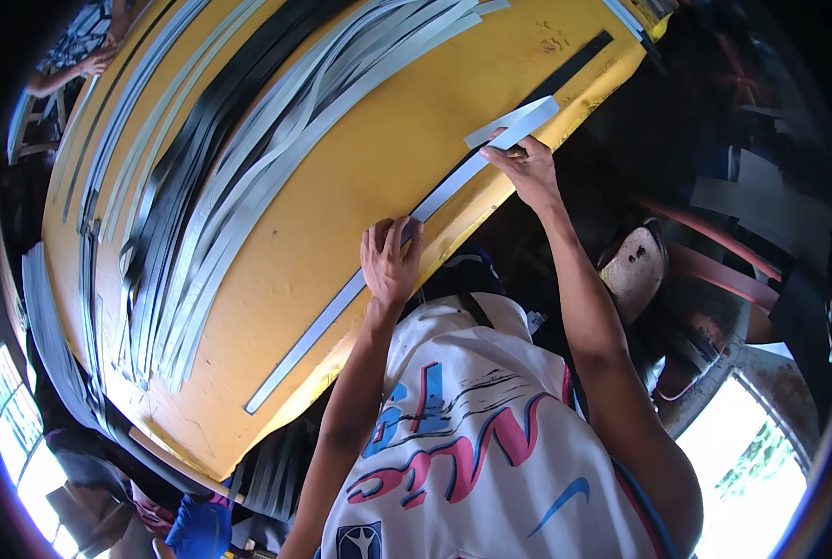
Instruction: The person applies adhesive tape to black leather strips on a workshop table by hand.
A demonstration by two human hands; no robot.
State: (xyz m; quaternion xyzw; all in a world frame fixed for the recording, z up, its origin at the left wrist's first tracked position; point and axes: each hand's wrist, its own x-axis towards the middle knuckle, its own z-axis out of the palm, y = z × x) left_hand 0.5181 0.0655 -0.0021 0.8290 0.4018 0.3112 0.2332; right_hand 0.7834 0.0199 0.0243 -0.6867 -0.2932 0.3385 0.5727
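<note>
A long grey strip (392,247) lies along the near edge of the yellow counter (341,186), running from its lower end up to the far corner. The left hand (391,261) rests flat on the strip near its middle, fingers spread and pressing down rather than closed around anything. The right hand (527,168) pinches the strip's upper end between thumb and fingers, where a second short grey piece (514,121) lies just beside it. A narrow black strip (565,70) lies beyond that end, close to the counter's edge. Further in, well apart from both hands, a broad heap of grey strips (276,130) and black strips (192,158) covers the counter's middle. More strips hang over the counter's far side (53,335). Another person's hand (94,63) shows at the distant corner.
</note>
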